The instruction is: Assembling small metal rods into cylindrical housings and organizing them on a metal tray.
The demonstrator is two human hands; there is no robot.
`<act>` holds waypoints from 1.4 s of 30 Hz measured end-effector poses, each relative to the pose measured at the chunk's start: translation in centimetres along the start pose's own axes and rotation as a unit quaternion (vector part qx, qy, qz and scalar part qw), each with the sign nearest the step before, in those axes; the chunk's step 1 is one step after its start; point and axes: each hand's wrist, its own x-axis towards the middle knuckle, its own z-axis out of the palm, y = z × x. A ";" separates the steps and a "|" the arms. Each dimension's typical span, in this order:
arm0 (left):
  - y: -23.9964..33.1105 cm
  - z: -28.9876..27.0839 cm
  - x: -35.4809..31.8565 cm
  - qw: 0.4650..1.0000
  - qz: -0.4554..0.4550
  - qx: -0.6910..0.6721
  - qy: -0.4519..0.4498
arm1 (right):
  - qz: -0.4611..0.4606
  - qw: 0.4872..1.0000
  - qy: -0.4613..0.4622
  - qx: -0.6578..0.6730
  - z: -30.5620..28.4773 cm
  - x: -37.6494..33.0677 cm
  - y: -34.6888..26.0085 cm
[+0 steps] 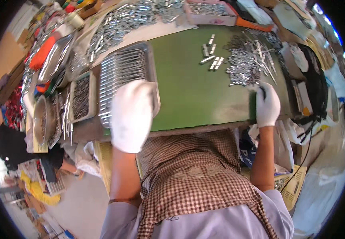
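My left hand (131,115), in a white glove, is over the near right part of a metal tray (153,63). Its fingers are curled under and hidden, so what they hold cannot be seen. Rows of slim silver metal pieces (120,67) lie side by side in the tray. At the near end of a heap of small metal parts (240,65) is my white-gloved right hand (267,105). Its fingers bend in toward the thumb, and anything between them is too small to make out. Several short silver pieces (212,49) lie apart on the green work surface (192,95).
Left of the tray stands a bin of dark small parts (81,95), beside a round bowl (43,119). A large spread of metal pieces (120,24) and a pink box (210,12) sit at the back. Long thin strips (264,59) rest on the heap.
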 end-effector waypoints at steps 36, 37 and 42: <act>10.2 11.9 1.1 0.971 0.087 -0.197 -0.101 | -0.131 0.980 -0.144 0.044 -2.9 -1.5 -1.6; 10.2 11.9 1.0 0.972 0.087 -0.194 -0.105 | -0.130 0.980 -0.142 0.048 -2.9 -1.5 -1.7; 10.7 11.6 1.0 0.975 0.082 -0.189 -0.079 | -0.120 0.981 -0.139 0.063 -2.6 -1.4 -1.7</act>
